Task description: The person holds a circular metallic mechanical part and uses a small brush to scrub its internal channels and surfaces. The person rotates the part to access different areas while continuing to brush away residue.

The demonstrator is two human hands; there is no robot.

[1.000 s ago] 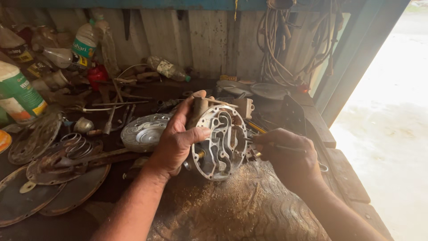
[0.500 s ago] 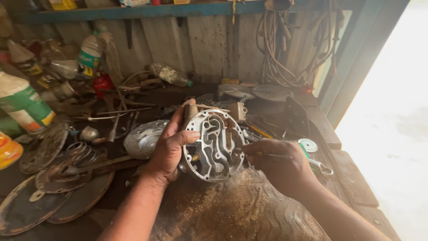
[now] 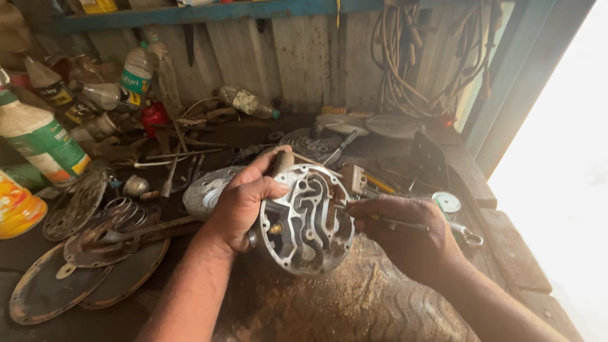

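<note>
Left hand (image 3: 244,206) grips the round metal casting (image 3: 308,221); right hand (image 3: 405,237) pinches a thin tool (image 3: 386,221), tip hidden.

Cluttered dark workbench (image 3: 76,320), grimy and stained, sawdust-like grit on a worn ribbed mat (image 3: 380,304) at the near edge. Back wall (image 3: 304,57) of grey corrugated sheet, dull and streaked. Blue painted shelf board (image 3: 209,11) runs along the top of it. Bundle of cables (image 3: 411,57) hangs in loops on the wall at right. Teal-blue door frame (image 3: 525,76) slants down the right side, beyond it a bright overexposed opening (image 3: 570,158), daylight flooding in from there. Rest of the space dim, warm brownish tone. Wooden planks (image 3: 506,253) edge the bench on the right, near the light
</note>
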